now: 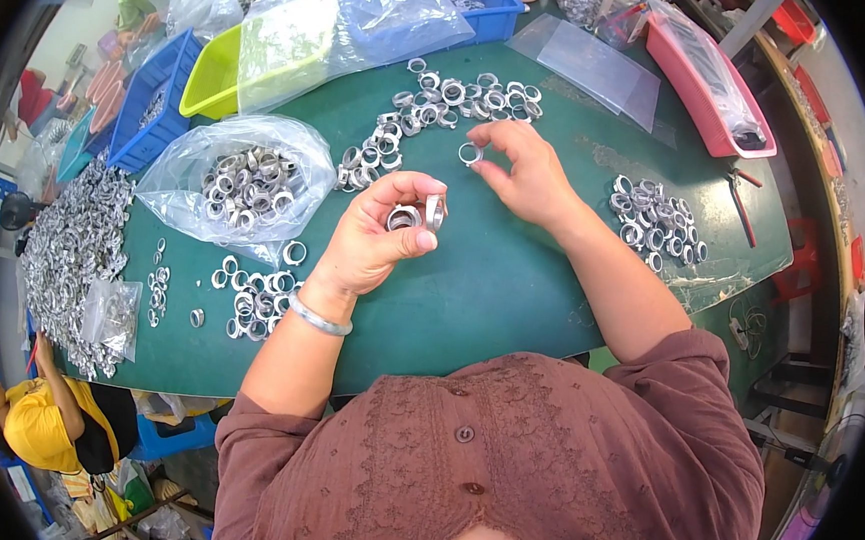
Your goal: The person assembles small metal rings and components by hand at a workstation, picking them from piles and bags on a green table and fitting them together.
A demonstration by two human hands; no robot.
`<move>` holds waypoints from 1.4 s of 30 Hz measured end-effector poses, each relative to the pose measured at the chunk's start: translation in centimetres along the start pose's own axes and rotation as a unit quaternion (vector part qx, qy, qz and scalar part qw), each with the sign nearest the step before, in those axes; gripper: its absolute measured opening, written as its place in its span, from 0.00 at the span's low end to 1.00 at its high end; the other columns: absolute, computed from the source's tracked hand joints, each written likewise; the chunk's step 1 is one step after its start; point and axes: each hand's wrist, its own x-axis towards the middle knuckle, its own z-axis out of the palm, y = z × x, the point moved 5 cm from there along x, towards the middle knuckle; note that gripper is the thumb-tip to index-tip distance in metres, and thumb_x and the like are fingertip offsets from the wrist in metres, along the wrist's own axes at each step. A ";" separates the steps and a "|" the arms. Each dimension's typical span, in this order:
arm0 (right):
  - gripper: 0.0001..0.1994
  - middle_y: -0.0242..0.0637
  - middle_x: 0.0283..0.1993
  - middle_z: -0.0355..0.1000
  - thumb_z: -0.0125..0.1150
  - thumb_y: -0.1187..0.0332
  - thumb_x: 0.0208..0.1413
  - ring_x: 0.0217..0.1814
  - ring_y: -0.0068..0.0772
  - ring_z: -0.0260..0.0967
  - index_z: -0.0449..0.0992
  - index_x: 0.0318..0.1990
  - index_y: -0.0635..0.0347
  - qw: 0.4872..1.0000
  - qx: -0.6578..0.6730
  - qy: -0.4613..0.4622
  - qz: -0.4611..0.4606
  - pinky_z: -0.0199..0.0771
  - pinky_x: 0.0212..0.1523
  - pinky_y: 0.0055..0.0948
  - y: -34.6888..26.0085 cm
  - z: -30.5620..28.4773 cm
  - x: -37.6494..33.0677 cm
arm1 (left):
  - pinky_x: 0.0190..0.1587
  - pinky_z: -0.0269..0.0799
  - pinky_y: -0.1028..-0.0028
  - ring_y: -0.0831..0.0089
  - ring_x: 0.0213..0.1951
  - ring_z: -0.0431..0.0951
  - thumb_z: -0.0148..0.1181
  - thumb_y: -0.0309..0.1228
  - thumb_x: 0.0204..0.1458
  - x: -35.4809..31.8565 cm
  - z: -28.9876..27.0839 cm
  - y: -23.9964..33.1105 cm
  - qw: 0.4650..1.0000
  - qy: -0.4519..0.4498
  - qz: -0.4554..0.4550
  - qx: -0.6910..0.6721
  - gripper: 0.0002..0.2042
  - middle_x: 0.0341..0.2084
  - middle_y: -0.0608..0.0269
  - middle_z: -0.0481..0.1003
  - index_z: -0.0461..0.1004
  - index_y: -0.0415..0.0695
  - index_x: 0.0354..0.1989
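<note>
My left hand (pixel 380 228) is closed around a few small silver metal rings (pixel 405 217), one of them pinched upright between thumb and fingertips. Farther right, my right hand (pixel 520 166) pinches a single metal ring (pixel 470 153) between thumb and index finger, just above the table. Beyond both hands, a loose pile of the same rings (pixel 452 93) trails toward the left. Another heap of rings (pixel 656 223) lies to the right of my right forearm. Near my left wrist sits a smaller group of rings (pixel 258 303).
A clear plastic bag (pixel 310 161) of rings lies open at left, on the green table (pixel 481 293). Blue (pixel 153 100), yellow-green (pixel 200 78) and pink bins (pixel 668 61) line the far side. Pliers (pixel 743 206) rest at right. A person in yellow (pixel 46 424) is at lower left.
</note>
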 end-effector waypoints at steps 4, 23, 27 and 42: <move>0.13 0.35 0.37 0.69 0.60 0.74 0.41 0.41 0.37 0.65 0.70 0.38 0.59 1.000 0.000 -0.002 -0.014 0.66 0.42 0.32 -0.3 -0.1 0.0 | 0.25 0.61 0.85 0.82 0.26 0.65 0.64 0.22 0.40 0.0 0.1 0.2 1.000 0.007 0.013 0.008 0.20 0.35 0.62 0.68 0.66 0.45 0.44; 0.13 0.35 0.36 0.70 0.61 0.75 0.41 0.40 0.35 0.66 0.71 0.38 0.59 0.998 0.056 -0.004 -0.003 0.67 0.40 0.30 -0.4 0.3 0.0 | 0.25 0.59 0.85 0.87 0.23 0.62 0.61 0.23 0.43 0.0 -0.3 0.6 0.906 0.167 0.052 0.386 0.08 0.24 0.72 0.67 0.69 0.41 0.32; 0.14 0.35 0.37 0.70 0.61 0.75 0.41 0.37 0.31 0.66 0.71 0.40 0.59 0.995 0.098 0.005 0.025 0.68 0.37 0.28 0.3 0.2 -0.2 | 0.27 0.66 0.76 0.74 0.23 0.69 0.66 0.34 0.38 0.4 2.1 1.0 0.753 0.117 0.042 0.646 0.19 0.23 0.65 0.65 0.71 0.43 0.39; 0.17 0.34 0.38 0.66 0.59 0.81 0.43 0.36 0.22 0.67 0.69 0.44 0.63 0.950 0.313 -0.006 -0.002 0.70 0.36 0.20 -1.7 0.2 -0.1 | 0.29 0.68 0.64 0.56 0.28 0.72 0.61 0.32 0.42 0.0 0.5 0.1 0.687 0.107 -0.057 0.717 0.11 0.30 0.55 0.66 0.67 0.41 0.28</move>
